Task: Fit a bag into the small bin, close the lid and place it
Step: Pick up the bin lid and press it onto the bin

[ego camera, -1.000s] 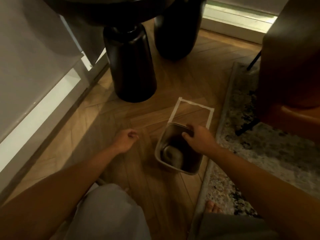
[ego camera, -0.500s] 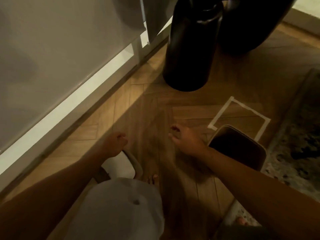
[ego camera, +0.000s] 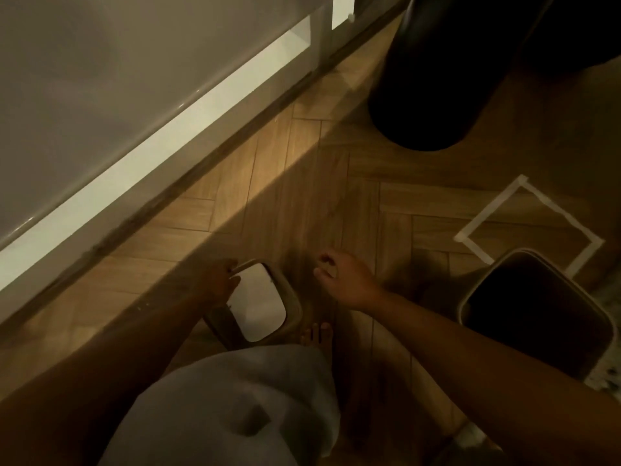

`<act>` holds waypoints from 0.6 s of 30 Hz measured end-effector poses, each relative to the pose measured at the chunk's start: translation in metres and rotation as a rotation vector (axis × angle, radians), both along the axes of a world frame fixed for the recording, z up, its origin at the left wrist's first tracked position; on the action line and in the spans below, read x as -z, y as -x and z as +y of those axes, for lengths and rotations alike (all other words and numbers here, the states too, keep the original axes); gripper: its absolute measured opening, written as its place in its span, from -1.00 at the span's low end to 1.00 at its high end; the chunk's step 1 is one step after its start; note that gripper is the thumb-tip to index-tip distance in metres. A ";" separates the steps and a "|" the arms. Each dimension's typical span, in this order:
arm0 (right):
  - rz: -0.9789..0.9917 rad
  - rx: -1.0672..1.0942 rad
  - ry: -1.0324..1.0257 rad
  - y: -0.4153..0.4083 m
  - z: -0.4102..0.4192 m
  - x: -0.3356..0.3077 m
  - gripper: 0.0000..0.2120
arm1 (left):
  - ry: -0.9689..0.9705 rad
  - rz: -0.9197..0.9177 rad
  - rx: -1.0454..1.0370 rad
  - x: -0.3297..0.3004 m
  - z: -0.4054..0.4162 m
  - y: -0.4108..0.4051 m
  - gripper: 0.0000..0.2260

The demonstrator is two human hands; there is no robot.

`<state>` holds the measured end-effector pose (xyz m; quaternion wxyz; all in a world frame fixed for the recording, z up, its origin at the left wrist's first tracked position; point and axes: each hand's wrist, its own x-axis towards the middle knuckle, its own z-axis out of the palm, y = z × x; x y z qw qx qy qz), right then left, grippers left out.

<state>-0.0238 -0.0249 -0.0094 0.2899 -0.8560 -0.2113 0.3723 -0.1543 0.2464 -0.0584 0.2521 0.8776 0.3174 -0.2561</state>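
Note:
The small beige bin [ego camera: 477,290] stands open on the wood floor at the right, its inside dark, overlapping the near corner of a white tape square [ego camera: 484,213]. Its lid [ego camera: 262,304], a beige frame with a white swing flap, lies on the floor at lower centre, just in front of my knee. My left hand [ego camera: 218,280] is at the lid's far left edge with its fingers closed on the rim. My right hand [ego camera: 342,280] hovers open above the floor between lid and bin, holding nothing.
A large black rounded base [ego camera: 437,79] stands at the top right. A white skirting board [ego camera: 168,139] and wall run diagonally on the left. A patterned rug's edge [ego camera: 605,375] lies beyond the bin. My bare foot [ego camera: 316,334] and grey-clad knee [ego camera: 235,398] are beside the lid.
My right hand has let go of the bin and swung left towards the lid. My left hand has reached the lid's edge. The view has turned left, so the bin sits at the right.

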 end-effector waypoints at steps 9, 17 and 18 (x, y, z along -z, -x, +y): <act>0.000 -0.016 0.009 -0.004 0.000 0.009 -0.68 | 0.087 0.008 0.158 0.008 -0.004 -0.016 -0.65; -0.025 0.039 -0.009 -0.015 -0.011 -0.021 -0.72 | 0.137 -0.272 0.068 -0.048 -0.031 -0.055 -0.79; -0.035 0.048 -0.014 -0.016 -0.014 -0.026 -0.73 | 0.126 -0.287 0.088 -0.057 -0.035 -0.062 -0.77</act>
